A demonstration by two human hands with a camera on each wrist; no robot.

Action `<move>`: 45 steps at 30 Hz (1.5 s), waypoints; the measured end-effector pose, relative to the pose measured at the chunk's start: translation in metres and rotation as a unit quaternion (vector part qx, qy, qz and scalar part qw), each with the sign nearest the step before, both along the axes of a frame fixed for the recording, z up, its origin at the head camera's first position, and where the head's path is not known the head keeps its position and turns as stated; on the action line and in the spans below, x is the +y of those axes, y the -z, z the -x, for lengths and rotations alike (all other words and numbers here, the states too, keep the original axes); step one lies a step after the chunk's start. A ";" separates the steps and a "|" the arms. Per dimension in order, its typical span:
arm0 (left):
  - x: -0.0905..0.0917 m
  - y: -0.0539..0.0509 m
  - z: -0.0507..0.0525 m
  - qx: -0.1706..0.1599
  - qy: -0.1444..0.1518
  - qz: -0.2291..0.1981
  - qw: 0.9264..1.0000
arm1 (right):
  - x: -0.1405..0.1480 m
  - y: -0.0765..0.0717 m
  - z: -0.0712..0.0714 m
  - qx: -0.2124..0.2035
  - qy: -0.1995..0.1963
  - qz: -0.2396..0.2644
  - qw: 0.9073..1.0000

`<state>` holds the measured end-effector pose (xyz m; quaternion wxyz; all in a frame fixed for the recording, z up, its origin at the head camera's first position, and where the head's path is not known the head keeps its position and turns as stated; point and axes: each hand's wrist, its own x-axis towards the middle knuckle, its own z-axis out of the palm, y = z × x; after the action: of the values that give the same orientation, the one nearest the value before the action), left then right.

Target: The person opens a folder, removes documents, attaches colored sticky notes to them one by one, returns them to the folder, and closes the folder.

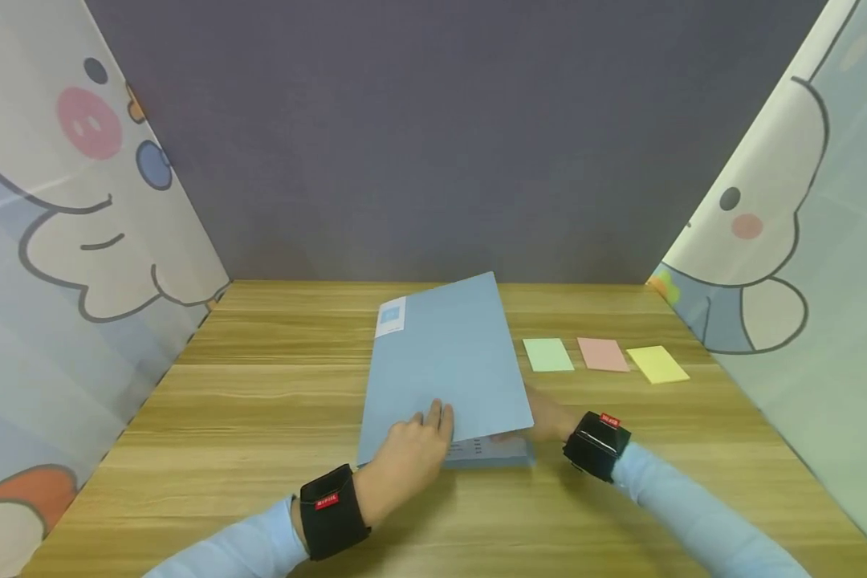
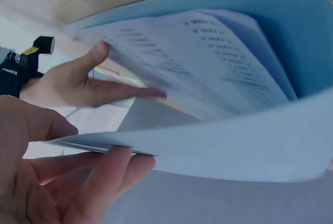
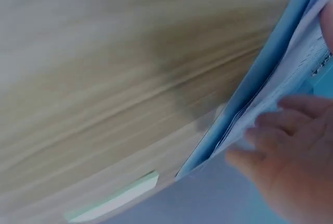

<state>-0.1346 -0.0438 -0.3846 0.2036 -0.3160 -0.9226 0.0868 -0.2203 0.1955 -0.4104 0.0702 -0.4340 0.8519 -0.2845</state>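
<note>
Left hand (image 1: 407, 455) pinches the blue folder cover (image 1: 441, 353), thumb opposing fingers. Right hand (image 1: 547, 414), fingers loosely extended, is at the printed sheets (image 2: 213, 62); contact unclear.

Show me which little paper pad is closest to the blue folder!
It's the green pad, next to the blue folder at the row's left end; the pink pad and yellow pad lie farther away.

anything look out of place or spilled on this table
Nothing spilled or damaged that shows. Only the yellow sticky-note pad sits slightly askew, turned more than the green pad and pink pad in its row. The blue folder has its cover tilted up, but the left hand holds it.
</note>
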 end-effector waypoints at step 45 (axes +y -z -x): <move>-0.193 0.038 -0.014 -0.443 -0.220 -0.782 0.380 | -0.014 -0.004 0.008 -0.079 0.085 -0.158 0.981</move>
<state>-0.1209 -0.2370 -0.4225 -0.1033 0.2032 -0.5779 -0.7836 -0.2278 0.1817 -0.4065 0.1806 -0.3197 0.9116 -0.1848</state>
